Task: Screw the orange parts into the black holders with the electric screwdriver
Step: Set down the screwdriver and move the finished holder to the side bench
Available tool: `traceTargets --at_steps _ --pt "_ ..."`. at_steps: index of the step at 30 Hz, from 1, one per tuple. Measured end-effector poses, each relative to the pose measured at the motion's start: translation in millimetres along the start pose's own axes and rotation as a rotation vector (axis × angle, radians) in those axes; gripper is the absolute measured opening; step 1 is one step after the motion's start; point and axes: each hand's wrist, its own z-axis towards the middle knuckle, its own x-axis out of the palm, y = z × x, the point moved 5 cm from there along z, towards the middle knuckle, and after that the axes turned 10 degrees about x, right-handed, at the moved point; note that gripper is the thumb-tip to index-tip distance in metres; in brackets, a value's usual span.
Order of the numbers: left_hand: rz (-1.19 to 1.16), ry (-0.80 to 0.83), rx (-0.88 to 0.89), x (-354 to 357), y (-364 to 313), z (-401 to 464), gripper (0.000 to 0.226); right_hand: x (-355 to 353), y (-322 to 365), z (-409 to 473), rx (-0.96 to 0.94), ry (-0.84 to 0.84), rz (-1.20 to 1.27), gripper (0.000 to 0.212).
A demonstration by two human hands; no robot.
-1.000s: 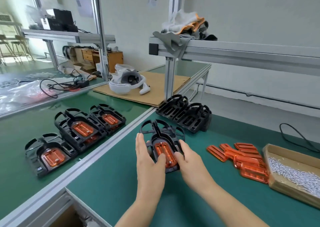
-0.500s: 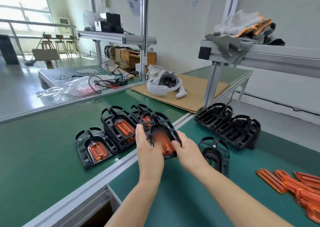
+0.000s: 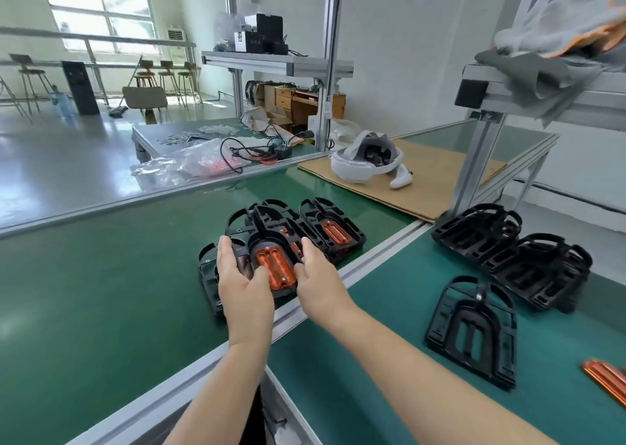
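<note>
Far left we see the green bench [image 3: 101, 275], with a clear plastic bag [image 3: 189, 165] and black cables [image 3: 250, 149] at its back edge. Next, our left hand [image 3: 242, 283] grips the left side of a black holder [image 3: 267, 241]; fingers [image 3: 225, 253] lie along its edge, thumb on the near rim. An orange part [image 3: 276, 268] sits seated in that holder, two screw heads visible at its far end. The holder is held over other assembled holders on the bench; one is partly hidden under the left hand, and we cannot tell if the held one touches them. Our right hand [image 3: 316, 276] grips the holder's right side, fingers curled on the edge, thumb near the orange part. Just right of it sits another finished holder [image 3: 333, 229] with its own orange insert [image 3: 335, 232]. An aluminium rail [image 3: 372, 254] separates this bench from the one to the right. Behind, a white headset [image 3: 367, 161] rests on cardboard [image 3: 423, 180]. On the right bench lies one empty holder [image 3: 472, 329], flat, well apart from the hands. Beyond it is a stack of empty holders [image 3: 511, 251]. At the right frame edge, loose orange parts [image 3: 609, 377] are partly cut off. Gloves [image 3: 559, 37] are on the upper shelf. No screwdriver in view.
</note>
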Motion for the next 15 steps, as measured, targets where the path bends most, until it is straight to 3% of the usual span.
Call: traceTargets --at_steps 4,15 --pt "0.035 -0.061 -0.019 -29.2 12.3 13.6 0.077 28.1 14.7 -2.6 -0.097 0.052 -0.116 0.06" --pt "0.091 -0.111 -0.098 -60.2 46.0 32.6 0.077 74.1 13.2 -6.2 -0.206 0.08 -0.635 0.065"
